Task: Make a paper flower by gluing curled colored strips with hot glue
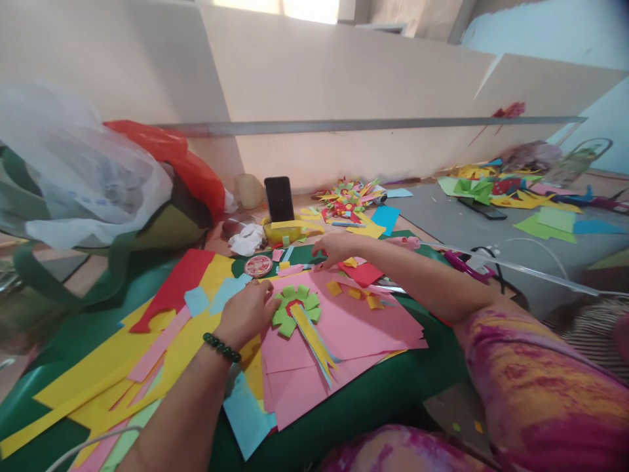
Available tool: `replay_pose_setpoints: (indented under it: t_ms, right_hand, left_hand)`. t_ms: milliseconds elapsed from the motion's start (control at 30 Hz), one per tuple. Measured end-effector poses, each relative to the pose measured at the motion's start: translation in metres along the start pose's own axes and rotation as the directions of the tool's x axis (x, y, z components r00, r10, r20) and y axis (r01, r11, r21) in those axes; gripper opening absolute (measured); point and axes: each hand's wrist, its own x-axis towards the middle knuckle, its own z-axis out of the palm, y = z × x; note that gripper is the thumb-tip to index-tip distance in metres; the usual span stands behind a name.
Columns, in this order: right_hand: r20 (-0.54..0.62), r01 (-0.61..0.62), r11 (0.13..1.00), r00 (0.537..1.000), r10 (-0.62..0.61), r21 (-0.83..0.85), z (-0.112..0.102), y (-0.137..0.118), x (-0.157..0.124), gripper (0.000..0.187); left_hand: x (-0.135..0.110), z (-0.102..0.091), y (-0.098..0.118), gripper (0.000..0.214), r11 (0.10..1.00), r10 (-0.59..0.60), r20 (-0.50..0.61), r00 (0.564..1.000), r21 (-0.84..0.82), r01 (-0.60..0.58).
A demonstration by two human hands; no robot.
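My left hand [248, 311], with a dark green bead bracelet [222, 347] at its wrist, rests at the left side of a green paper flower [313, 301]. Its fingers are loosely bent and apart, the tips by the petals. The flower has a red centre, and yellow and blue paper strips [310, 334] hang from it. It lies on a stack of pink paper sheets [363, 334]. My right hand [339, 248] reaches over the far edge of the stack, fingers curved down and apart above small paper scraps [291, 269]. I see nothing held in it.
Yellow sheets [98, 367] and red paper [174, 288] lie at the left. A phone [279, 198] stands upright behind a round patterned disc [258, 265]. Beyond are colourful paper flowers [350, 196]. A pink glue gun [466, 265] lies right, bags [88, 177] left.
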Motion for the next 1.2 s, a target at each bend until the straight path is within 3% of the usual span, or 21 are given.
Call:
replay_pose_setpoints:
  t_ms: [100,300,533,733,900,1100,1200]
  right_hand:
    - [-0.054,-0.049,0.998,0.997,0.047,-0.041,0.011,-0.002,0.008,0.025]
    - [-0.214,-0.128,0.991,0.968,0.131,0.031,0.007,-0.009,0.021,0.032]
    - [-0.159,0.014,0.955,0.987,0.035,0.298,0.020,-0.045,0.058,0.020]
    - [-0.226,0.009,0.920,0.970,0.086,0.391,0.019,-0.036,0.066,0.027]
    - [-0.164,0.082,0.881,0.986,-0.005,0.466,0.026,-0.036,0.067,0.008]
    - [-0.249,0.093,0.779,0.965,0.083,0.620,0.012,-0.022,0.057,0.020]
    - [-0.195,0.048,0.593,0.963,0.186,0.804,0.006,-0.013,0.050,0.019]
  left_hand:
    - [-0.001,-0.001,0.000,0.027,1.000,0.017,0.008,1.000,0.017,-0.018]
    - [-0.004,-0.007,0.002,0.027,1.000,0.004,0.031,1.000,0.005,-0.004]
    - [-0.003,-0.007,-0.001,0.028,1.000,0.012,0.031,0.999,-0.012,-0.012]
    - [-0.004,-0.008,0.001,0.025,1.000,0.012,0.033,0.999,-0.014,-0.012]
    - [-0.004,-0.007,0.001,0.024,1.000,0.007,0.024,1.000,-0.026,-0.006]
    - [-0.003,-0.006,-0.001,0.025,0.999,0.005,0.034,0.999,-0.045,-0.003]
    - [-0.003,-0.005,-0.002,0.025,0.999,0.003,0.036,0.999,-0.038,-0.002]
